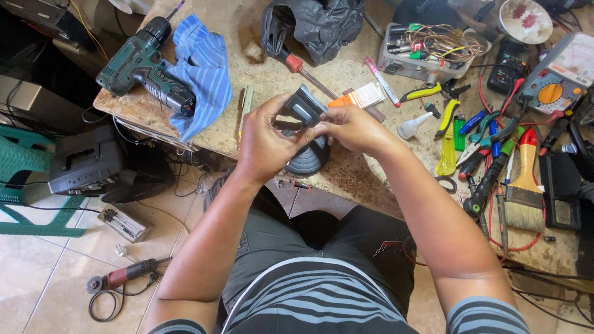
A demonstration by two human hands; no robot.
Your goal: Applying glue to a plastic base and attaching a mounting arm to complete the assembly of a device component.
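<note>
- angle grinder: red and grey, on the tiled floor at lower left, cord coiled beside it.
- cordless drill: dark green and black, lying on the table's left corner, partly on the blue striped cloth.
- table: worn, speckled top, crowded with tools.
- left hand: raised just above the table edge, grip closed on the dark grey plastic part, thumb and fingers wrapped around its left side.
- dark grey plastic part: held between both hands, above the near table edge at centre; a rounded, ribbed black piece shows just below the hands.
- right hand: grip closed on the same part from the right, fingertips pinching it, touching the left hand.
- red-handled screwdriver: behind the hands, beside a black plastic bag.
- pliers and cutters: mixed coloured handles, right of the hands.
- paintbrush: wooden handle with red tip, near the right edge.
- multimeter: analogue, far right corner.
</note>
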